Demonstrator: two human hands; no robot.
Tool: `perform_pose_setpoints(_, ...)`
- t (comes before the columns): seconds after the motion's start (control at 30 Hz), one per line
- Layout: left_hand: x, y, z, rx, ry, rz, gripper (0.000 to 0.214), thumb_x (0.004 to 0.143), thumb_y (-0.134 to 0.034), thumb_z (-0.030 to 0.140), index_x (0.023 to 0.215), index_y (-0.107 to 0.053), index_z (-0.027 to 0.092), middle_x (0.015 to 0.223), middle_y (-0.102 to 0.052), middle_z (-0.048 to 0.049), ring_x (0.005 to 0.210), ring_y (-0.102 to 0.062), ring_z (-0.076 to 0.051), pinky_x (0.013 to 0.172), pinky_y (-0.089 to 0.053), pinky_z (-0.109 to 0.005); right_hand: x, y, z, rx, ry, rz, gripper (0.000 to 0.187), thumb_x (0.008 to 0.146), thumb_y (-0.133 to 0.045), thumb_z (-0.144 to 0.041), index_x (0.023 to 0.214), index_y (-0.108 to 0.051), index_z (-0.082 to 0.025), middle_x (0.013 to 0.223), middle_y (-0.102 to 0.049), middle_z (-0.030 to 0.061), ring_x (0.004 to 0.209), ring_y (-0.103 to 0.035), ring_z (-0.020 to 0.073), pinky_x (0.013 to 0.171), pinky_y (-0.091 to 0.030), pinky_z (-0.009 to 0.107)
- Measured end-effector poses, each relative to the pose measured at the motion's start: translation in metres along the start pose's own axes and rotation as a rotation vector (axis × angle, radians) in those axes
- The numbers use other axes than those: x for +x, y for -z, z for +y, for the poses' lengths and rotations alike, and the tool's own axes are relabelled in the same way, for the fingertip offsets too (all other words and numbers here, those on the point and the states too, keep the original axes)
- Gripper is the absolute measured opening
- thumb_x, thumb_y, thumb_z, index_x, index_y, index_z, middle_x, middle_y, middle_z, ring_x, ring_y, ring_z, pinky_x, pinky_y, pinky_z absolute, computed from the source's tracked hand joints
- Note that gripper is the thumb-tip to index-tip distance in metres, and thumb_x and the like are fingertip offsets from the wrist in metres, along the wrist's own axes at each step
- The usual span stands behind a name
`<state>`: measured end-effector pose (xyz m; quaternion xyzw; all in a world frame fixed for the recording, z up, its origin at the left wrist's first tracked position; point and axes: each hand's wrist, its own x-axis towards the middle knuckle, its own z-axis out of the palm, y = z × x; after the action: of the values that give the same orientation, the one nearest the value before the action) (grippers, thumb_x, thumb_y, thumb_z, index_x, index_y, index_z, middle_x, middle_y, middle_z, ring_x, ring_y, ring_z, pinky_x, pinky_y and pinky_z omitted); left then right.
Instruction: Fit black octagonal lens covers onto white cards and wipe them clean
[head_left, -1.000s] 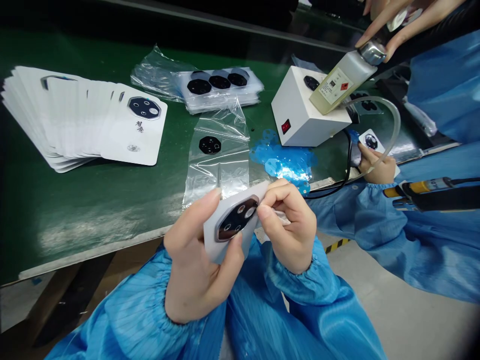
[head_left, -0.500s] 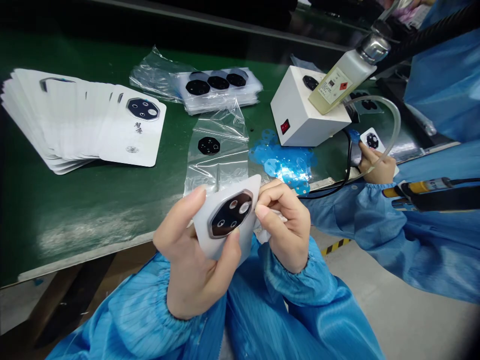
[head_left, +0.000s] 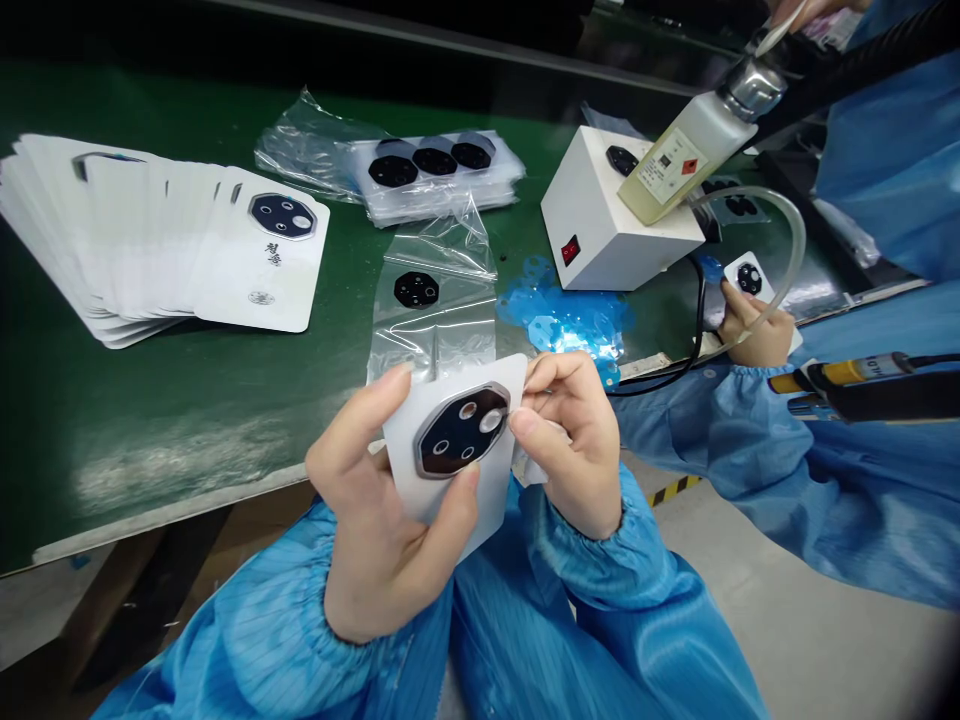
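White back cover, dark silver-rimmed octagonal camera plate facing up, top end tilted toward one o'clock, held aloft at six o'clock of view.

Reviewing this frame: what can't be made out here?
Head view throughout.
White scrap pinched by the right hand: mostly covered by its fingers.
Phone back cover, lower end: behind the left hand.
Bottle label: too small to read.
Co-worker's upper hand: cut off by the top edge.

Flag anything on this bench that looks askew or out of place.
The bottle leans tilted against the white box, not upright. Blue film pieces lie scattered in a loose heap on the green mat beside it. The stack of white covers is fanned out unevenly.
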<state>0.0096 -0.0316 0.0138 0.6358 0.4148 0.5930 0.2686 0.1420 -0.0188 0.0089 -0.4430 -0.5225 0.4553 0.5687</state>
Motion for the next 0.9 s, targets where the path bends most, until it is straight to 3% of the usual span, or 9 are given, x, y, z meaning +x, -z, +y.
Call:
perform_pose_setpoints(0.27,-0.001,0.001,0.004,-0.066,0.023,-0.026,0.071,0.074,-0.061,0.003,0.135,-0.038,0.034,0.134,-0.038,0.0007,0.09,-0.061,-0.017,0.069,-0.063,-0.029,-0.001,-0.003,-0.002,0.02,-0.018,0.0,0.017,0.081,-0.059,-0.025,0.088,-0.044,-0.024,0.072,-0.044,-0.0042,0.061,-0.045,0.0084,0.052,-0.038,0.022)
perform_pose_setpoints(0.43,-0.005,0.004,-0.001,-0.065,-0.01,0.014,0.071,0.07,-0.064,0.002,0.132,-0.043,0.03,0.125,-0.044,-0.0017,0.094,-0.059,-0.019,0.075,-0.061,-0.031,-0.003,0.0,-0.002,-0.019,-0.013,-0.054,0.011,0.085,-0.057,-0.026,0.089,-0.047,-0.023,0.068,-0.046,-0.005,0.055,-0.042,0.0068,0.047,-0.032,0.021)
perform_pose_setpoints(0.7,0.001,0.011,-0.001,-0.196,0.157,-0.119,0.081,0.068,-0.063,-0.002,0.135,-0.036,0.034,0.127,-0.035,-0.002,0.087,-0.062,-0.014,0.072,-0.059,-0.023,-0.003,0.005,-0.002,0.157,-0.068,-0.101,0.011,0.09,-0.052,-0.025,0.08,-0.049,-0.022,0.068,-0.045,-0.0052,0.052,-0.041,0.0042,0.045,-0.031,0.019)
perform_pose_setpoints(0.9,-0.001,0.012,-0.003,-0.222,0.206,-0.093,0.077,0.069,-0.065,0.002,0.134,-0.038,0.034,0.131,-0.037,-0.004,0.092,-0.061,-0.019,0.075,-0.059,-0.031,-0.004,0.007,-0.004,0.105,-0.082,-0.127,0.008,0.087,-0.057,-0.029,0.086,-0.052,-0.023,0.074,-0.049,-0.0038,0.058,-0.045,0.006,0.049,-0.035,0.021)
